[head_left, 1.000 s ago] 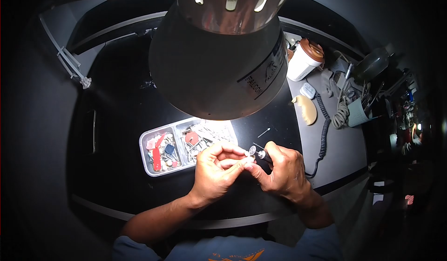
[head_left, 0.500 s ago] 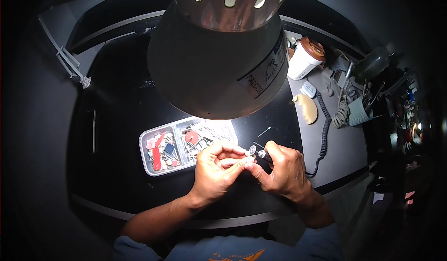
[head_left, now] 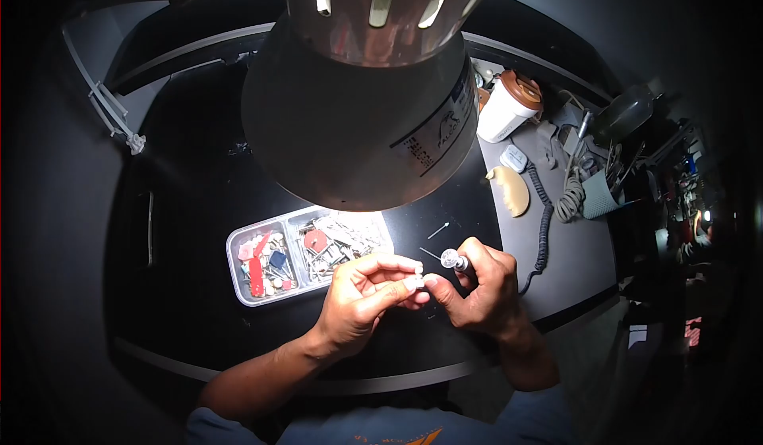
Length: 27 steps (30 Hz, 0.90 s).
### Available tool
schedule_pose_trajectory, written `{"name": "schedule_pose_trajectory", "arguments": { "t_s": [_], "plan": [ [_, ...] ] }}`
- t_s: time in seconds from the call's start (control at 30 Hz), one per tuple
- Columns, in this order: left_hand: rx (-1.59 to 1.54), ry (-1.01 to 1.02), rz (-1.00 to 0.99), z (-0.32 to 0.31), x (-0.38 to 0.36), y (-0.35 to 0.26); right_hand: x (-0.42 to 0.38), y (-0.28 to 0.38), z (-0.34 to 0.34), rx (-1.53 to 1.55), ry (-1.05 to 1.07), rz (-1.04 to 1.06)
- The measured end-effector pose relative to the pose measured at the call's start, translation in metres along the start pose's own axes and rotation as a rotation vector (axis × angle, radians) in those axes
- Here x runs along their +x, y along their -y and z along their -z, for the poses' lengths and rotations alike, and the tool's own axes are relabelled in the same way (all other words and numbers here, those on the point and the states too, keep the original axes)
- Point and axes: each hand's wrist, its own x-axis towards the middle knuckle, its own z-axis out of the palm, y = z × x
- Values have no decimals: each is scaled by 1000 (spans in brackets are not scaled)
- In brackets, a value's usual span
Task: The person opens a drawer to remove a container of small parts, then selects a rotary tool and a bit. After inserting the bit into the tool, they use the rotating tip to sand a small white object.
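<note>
Between the thumb and fingers of my left hand (head_left: 358, 294) is a small whitish piece (head_left: 418, 270), pinched at the fingertips; its exact kind is too small to make out. My right hand (head_left: 485, 290) is wrapped round a rotary tool handpiece (head_left: 462, 265), whose body is mostly hidden by the fingers. A round, shiny disc (head_left: 449, 257) sits at the handpiece's front end, a short way right of the whitish piece. My right thumb reaches toward the left fingertips, right at the piece. Both hands are over the black table (head_left: 199, 175).
A divided clear box (head_left: 238, 282) of burs and polishing bits stands left of my hands. Thin burs (head_left: 439, 230) lie beyond the right hand. A large lamp shade (head_left: 350, 143) hangs close above. At right are a white cup (head_left: 505, 115), a cream curved piece (head_left: 510, 191) and a coiled cord (head_left: 544, 222).
The handpiece's disc has moved away from the whitish piece, to the right, and turned more upward. My hands are slightly farther apart. The whole view has shifted a little.
</note>
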Motion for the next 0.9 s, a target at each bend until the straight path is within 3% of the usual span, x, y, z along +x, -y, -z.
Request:
{"name": "schedule_pose_trajectory", "arguments": {
  "t_s": [0.53, 0.9],
  "plan": [
    [300, -52, -183, -5, 1, -2, 0, -2, -2, 15, 7, 30],
    [548, -106, -330, -5, 3, 1, -1, -7, -1, -219, 8, 113]
  ]
}}
